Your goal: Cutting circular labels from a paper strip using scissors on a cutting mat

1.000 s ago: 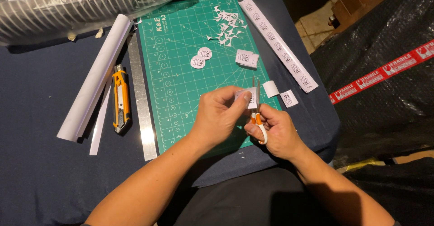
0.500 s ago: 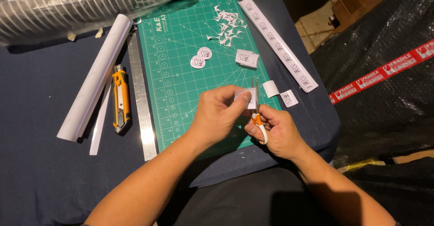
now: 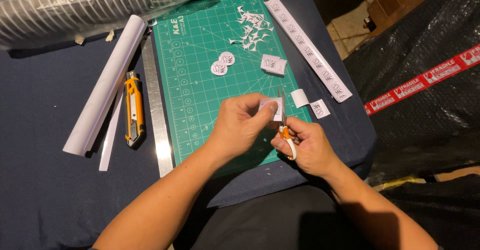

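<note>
My left hand [image 3: 242,125] pinches a small white printed paper square [image 3: 272,109] over the near right corner of the green cutting mat [image 3: 200,80]. My right hand [image 3: 307,145] grips small scissors [image 3: 283,125] with orange and white handles, blades pointing up against the square's right edge. Two round cut-out stickers [image 3: 222,64] lie on the mat's middle. A small stack of printed squares [image 3: 273,64] rests to their right, and a heap of white paper offcuts [image 3: 251,30] sits near the mat's far edge.
A long printed sticker strip [image 3: 308,47] runs along the mat's right side, with two loose squares [image 3: 311,104] near its end. Left of the mat lie a steel ruler [image 3: 155,110], an orange utility knife [image 3: 132,111] and a white paper roll [image 3: 107,82]. Black wrapped bundles [image 3: 425,80] stand at the right.
Both hands stay in nearly the same place; the paper square and scissors have shifted only slightly between my fingers.
</note>
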